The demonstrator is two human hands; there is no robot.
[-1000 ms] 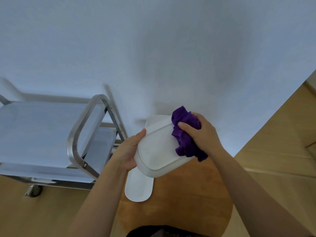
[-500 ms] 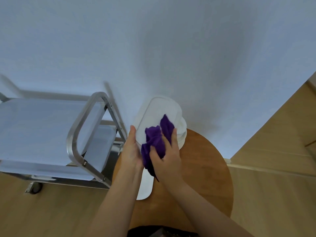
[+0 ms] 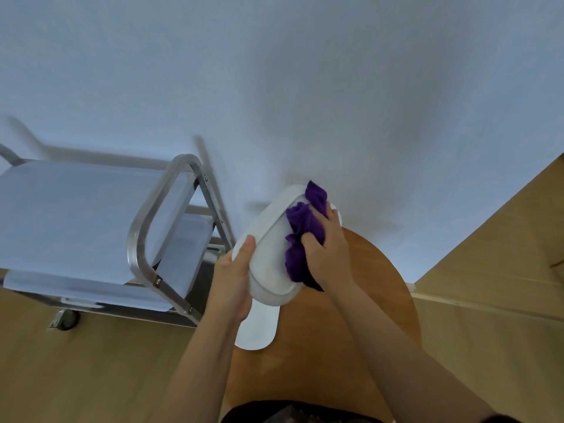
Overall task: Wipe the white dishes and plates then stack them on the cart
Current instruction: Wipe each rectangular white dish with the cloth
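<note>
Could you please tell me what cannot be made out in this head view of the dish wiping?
- Dish: the part under the purple cloth and right hand is hidden.
- Plate on the table: its far end lies behind the dish and left hand.
- White stack behind the dish: mostly covered; count unclear.
- Cart: its left side is cut off by the frame edge.
</note>
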